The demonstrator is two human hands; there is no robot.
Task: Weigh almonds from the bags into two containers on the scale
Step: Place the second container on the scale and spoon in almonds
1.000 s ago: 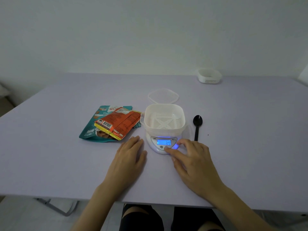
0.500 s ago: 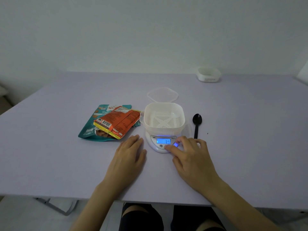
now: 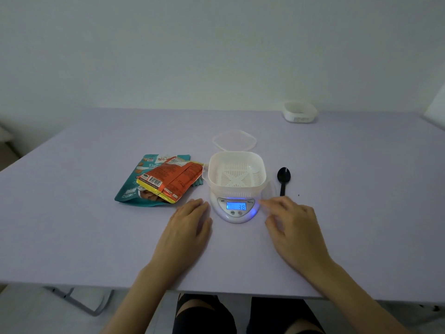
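Note:
A white slotted container [image 3: 237, 173] stands on a small white scale [image 3: 236, 209] whose blue display is lit and shows digits. Left of it lie two almond bags, an orange one [image 3: 171, 180] on top of a teal one [image 3: 134, 186]. My left hand [image 3: 186, 229] rests flat on the table just left of the scale. My right hand [image 3: 292, 225] hovers just right of the scale with relaxed fingers, holding nothing and off the buttons. A second white container [image 3: 299, 112] stands at the table's far right.
A clear lid [image 3: 234, 140] lies behind the scale. A black spoon [image 3: 283, 178] lies to its right. The pale purple table [image 3: 72, 237] ends at its front edge near my knees.
My right hand has lifted off the scale's front buttons and drawn back to the right. The display reading changed. My left hand stayed put.

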